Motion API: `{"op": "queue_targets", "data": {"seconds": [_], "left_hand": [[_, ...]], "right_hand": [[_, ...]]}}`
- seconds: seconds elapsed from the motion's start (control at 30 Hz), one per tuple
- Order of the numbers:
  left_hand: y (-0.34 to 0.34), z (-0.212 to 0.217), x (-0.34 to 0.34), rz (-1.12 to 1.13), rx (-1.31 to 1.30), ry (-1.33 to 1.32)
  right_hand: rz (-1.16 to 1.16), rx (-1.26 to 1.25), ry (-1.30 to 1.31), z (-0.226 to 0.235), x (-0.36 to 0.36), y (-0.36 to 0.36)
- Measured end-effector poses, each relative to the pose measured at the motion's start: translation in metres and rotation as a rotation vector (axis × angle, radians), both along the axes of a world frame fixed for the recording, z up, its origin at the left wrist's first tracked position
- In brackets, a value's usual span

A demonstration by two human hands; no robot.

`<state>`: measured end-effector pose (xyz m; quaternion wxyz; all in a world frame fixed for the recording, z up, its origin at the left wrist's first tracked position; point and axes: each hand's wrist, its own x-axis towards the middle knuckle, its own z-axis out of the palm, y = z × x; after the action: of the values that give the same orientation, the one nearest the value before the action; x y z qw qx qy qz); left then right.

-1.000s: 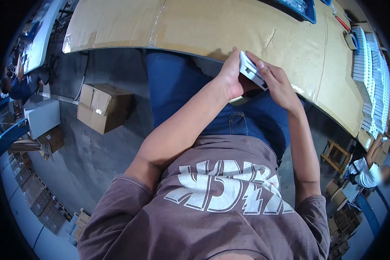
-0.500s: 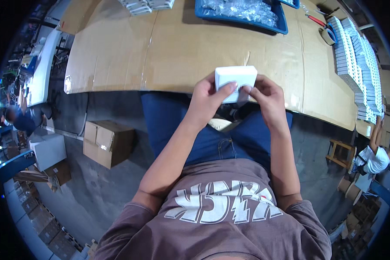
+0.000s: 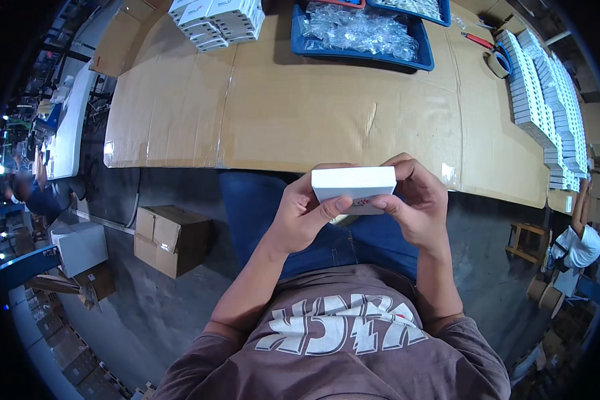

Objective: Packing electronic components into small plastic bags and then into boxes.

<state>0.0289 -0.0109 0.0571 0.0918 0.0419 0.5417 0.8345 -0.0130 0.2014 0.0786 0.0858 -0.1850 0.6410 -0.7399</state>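
A small flat white box [image 3: 353, 185] is held level in front of my lap, just below the near edge of the cardboard-covered table [image 3: 293, 113]. My left hand [image 3: 300, 213] grips its left end, thumb pressed along the front side. My right hand [image 3: 417, 200] grips its right end, fingers curled over the top and thumb on the front. Both forearms come up from my brown printed shirt, above blue jeans.
On the table stand a blue tray [image 3: 363, 33] of clear plastic bags, stacked white boxes [image 3: 217, 20] at the back left, long rows of white boxes [image 3: 547, 93] at the right, a tape roll [image 3: 499, 63]. A cardboard carton [image 3: 170, 239] sits on the floor left. Another person [image 3: 577, 240] stands right.
The white box has been turned from a tilted edge-on hold to a level one in front of me. The view has swung up, showing more of the table.
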Motion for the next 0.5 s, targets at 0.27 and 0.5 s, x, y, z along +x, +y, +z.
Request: {"op": "queue_targets", "data": {"seconds": [0.27,0.5], "left_hand": [[0.006,-0.009,-0.007,0.013,0.121,-0.017],[0.021,-0.018,-0.016,0.045,0.682,-0.288]], "right_hand": [[-0.102,0.0,0.067,-0.002,0.003,-0.004],[-0.261,-0.258,-0.227,-0.017,0.005,-0.026]]}}
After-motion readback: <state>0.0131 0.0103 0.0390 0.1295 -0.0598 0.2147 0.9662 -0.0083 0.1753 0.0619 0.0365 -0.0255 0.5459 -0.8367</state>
